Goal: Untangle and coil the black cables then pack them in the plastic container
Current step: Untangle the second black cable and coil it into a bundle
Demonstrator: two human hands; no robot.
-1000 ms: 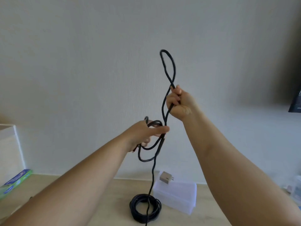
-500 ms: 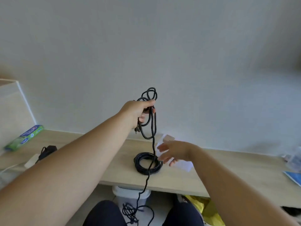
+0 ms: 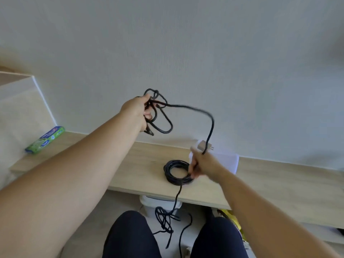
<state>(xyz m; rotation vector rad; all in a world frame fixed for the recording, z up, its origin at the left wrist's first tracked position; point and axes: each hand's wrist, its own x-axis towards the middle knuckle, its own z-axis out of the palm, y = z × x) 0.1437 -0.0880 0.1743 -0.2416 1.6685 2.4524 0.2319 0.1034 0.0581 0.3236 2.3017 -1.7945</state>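
Observation:
My left hand [image 3: 138, 111] is raised in front of the wall and grips a bunch of loops of a black cable [image 3: 195, 108]. From the loops the cable arcs right and drops to my right hand [image 3: 203, 164], which pinches it just above the desk. Below my right hand the same cable runs over the desk edge to a tangle on the floor [image 3: 165, 219]. A finished black coil [image 3: 176, 172] lies flat on the desk, partly behind my right hand. The clear plastic container [image 3: 229, 162] sits behind it near the wall, with a small plug adapter [image 3: 204, 145] on its lid.
A green and blue box [image 3: 45, 139] lies at the desk's far left beside a white panel [image 3: 22, 108]. A white bin [image 3: 158, 203] stands under the wooden desk [image 3: 279, 192]. My knees in dark trousers [image 3: 130, 237] are at the bottom, something yellow [image 3: 230, 218] beside them.
My right hand let go of the high loop, dropped to the desk and now pinches the cable lower down. My left hand kept its loops. The view tilted downward.

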